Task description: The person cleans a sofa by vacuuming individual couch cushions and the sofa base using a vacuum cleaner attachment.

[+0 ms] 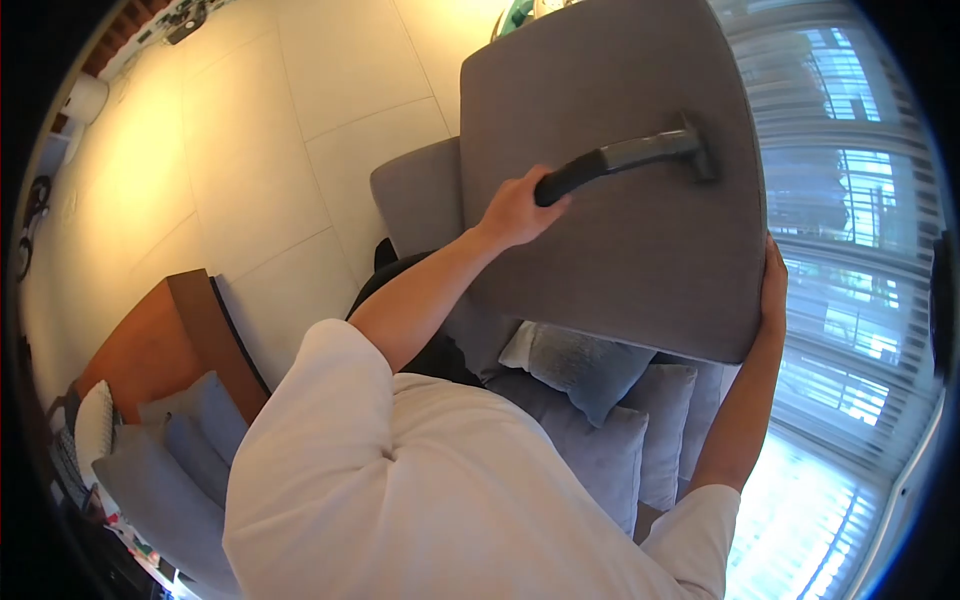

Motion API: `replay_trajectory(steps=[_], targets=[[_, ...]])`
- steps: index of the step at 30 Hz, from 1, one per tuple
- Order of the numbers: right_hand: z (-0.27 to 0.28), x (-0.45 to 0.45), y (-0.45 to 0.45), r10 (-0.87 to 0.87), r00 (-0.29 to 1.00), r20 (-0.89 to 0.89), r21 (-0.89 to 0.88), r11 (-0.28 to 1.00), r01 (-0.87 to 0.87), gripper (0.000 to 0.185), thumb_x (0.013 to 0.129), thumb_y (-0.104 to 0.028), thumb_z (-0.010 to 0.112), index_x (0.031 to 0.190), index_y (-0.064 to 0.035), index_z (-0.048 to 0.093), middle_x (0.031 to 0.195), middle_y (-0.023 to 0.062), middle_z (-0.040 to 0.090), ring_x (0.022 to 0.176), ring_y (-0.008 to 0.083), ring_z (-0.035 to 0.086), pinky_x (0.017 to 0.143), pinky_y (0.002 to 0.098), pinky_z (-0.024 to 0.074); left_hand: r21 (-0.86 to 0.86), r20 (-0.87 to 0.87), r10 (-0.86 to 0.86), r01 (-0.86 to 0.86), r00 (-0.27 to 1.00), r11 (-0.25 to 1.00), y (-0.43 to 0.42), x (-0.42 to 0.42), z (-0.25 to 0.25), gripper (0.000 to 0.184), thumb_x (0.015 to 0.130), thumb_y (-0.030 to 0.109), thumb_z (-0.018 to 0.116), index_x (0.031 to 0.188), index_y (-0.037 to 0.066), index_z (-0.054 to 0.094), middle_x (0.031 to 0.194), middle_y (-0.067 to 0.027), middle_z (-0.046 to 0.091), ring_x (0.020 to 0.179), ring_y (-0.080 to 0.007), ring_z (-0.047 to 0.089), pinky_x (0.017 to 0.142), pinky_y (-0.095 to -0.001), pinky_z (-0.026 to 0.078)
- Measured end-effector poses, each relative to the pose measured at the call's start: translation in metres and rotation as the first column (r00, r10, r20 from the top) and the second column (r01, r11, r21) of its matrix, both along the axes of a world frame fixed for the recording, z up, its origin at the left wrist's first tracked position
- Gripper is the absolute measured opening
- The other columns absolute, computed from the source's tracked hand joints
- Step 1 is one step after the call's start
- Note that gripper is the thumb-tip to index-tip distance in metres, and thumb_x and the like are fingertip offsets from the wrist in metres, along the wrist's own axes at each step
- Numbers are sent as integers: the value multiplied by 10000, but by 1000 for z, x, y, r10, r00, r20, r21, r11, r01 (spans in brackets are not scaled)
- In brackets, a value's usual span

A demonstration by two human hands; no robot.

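Note:
My left hand is closed around the black grip of a hand tool with a grey shaft and a crosswise head. The head is blurred and lies over the broad face of a large grey sofa cushion; I cannot tell its exact kind. At the cushion's right edge, my right hand grips the side, its fingers partly hidden. The cushion stands raised above the grey sofa.
A grey furry pillow and a back cushion lie on the sofa. Blinds over a window run along the right. Pale tiles cover the floor. At lower left stands a brown-backed seat with grey pillows.

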State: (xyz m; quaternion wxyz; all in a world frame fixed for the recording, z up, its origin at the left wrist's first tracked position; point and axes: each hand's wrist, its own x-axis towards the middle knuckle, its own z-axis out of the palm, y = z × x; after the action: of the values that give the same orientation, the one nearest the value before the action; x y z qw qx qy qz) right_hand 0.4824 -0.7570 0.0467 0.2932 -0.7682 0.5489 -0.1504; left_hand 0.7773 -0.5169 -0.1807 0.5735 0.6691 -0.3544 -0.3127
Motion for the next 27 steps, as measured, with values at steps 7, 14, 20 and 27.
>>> replay_trajectory(steps=[7, 14, 20, 27], targets=[[-9, -15, -6, 59, 998, 10, -51, 997, -59, 553, 1050, -400, 413, 1435, -17, 514, 1425, 150, 556, 1302, 242, 524, 1102, 334, 374, 564, -64, 283, -199, 957, 801, 148, 11, -243, 434, 791, 291, 721, 1147, 48, 663, 1051, -206, 696, 996, -327, 684, 877, -442, 517], [-13, -18, -16, 27, 999, 37, -36, 999, -26, 570, 1052, -403, 394, 1435, 4, 507, 1444, 150, 535, 1333, 245, 492, 1124, 340, 347, 471, 58, 345, -330, 937, 818, 147, 43, -151, 511, 823, 438, 763, 1133, 48, 653, 931, -168, 707, 910, -317, 690, 805, -428, 517], [-9, -11, 0, -15, 999, 40, 5, 1000, 15, 565, 1061, -389, 376, 1441, 13, 492, 1424, 145, 547, 1317, 237, 501, 1113, 341, 362, 332, -53, 293, -260, 955, 907, 31, 120, -93, 490, 831, 445, 739, 1102, 47, 647, 949, -195, 698, 926, -354, 679, 813, -436, 515], [-7, 0, -1, -47, 999, 17, 3, 999, 47, 550, 1068, -368, 349, 1445, 6, 493, 1433, 135, 540, 1314, 232, 498, 1113, 344, 366, 566, -179, 207, -72, 962, 822, 127, 80, -231, 452, 809, 302, 700, 1166, 34, 628, 1027, -210, 687, 972, -350, 667, 857, -448, 507]])
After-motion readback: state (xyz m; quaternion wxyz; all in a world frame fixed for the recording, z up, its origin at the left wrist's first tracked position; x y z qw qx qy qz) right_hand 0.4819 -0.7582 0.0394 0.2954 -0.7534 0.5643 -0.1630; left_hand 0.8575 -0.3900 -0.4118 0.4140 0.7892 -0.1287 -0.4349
